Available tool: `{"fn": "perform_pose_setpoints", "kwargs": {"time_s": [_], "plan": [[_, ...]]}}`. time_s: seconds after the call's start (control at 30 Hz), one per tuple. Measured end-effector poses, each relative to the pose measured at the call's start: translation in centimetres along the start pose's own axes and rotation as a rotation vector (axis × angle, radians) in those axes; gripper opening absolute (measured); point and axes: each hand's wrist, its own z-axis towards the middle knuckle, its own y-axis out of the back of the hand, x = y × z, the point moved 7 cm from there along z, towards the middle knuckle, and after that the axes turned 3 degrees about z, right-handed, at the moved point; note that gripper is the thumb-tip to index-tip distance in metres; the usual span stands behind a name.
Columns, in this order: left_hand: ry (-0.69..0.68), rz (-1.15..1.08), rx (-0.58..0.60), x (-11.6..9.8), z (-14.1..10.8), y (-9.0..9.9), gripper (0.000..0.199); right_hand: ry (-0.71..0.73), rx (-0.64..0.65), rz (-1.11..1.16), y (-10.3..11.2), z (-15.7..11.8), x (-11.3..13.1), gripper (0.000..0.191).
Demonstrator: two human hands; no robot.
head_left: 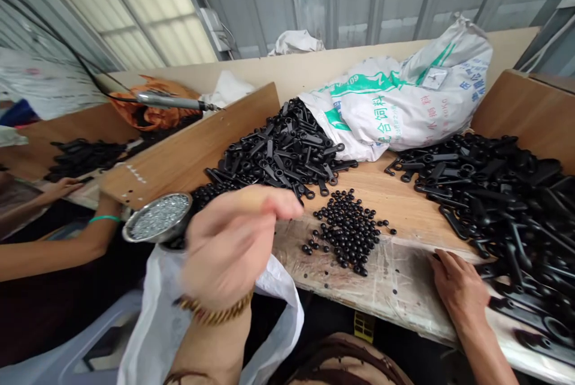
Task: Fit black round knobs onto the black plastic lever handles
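My left hand (229, 241), blurred by motion, is raised over the table's near edge with its fingers curled in and the thumb side pointing right. What it holds, if anything, is hidden. A beaded bracelet (220, 312) circles that wrist. Right of this hand lies a loose heap of small black balls (350, 229), some with thin pins. My right hand (462, 289) rests at the table edge, fingers bent and close together; a dark bit shows at its fingertips, too small to name. Beside it spreads a large pile of black plastic handles (516, 217).
A second pile of black handles (278, 148) lies below a printed white sack (395, 103). A metal bowl of small silvery pins (159, 217) stands left, above an open white bag (155, 313). A wooden divider (202, 139) carries an electric screwdriver (173, 101). A co-worker's arm (58, 256) reaches in left.
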Motion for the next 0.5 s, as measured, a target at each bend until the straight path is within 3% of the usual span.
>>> {"fn": "perform_pose_setpoints", "kwargs": {"time_s": [0.07, 0.1, 0.2, 0.27, 0.33, 0.5], "plan": [[-0.009, 0.300, 0.083, 3.5, 1.6, -1.0, 0.025, -0.075, -0.024, 0.064, -0.1, -0.3, -0.5, 0.040], [0.000, 0.540, 0.185, 5.9, 2.1, -1.9, 0.025, -0.110, -0.011, 0.102, -0.4, -0.4, -0.7, 0.042], [0.016, 0.774, 0.300, 12.7, 2.7, -3.6, 0.024, -0.159, 0.064, 0.272, -1.3, -0.4, -0.9, 0.047], [-0.033, 0.874, 0.381, 15.4, 2.5, -5.0, 0.029, -0.189, 0.124, 0.442, -1.8, -0.2, -0.9, 0.047], [-0.104, 0.953, 0.482, 16.7, 2.4, -6.6, 0.036, -0.288, 0.192, 0.634, -2.2, 0.0, -1.1, 0.043], [-0.251, 1.047, 0.730, 17.2, 3.3, -9.8, 0.033, -0.686, 0.406, 1.170, -2.2, -0.6, -0.4, 0.032]]}}
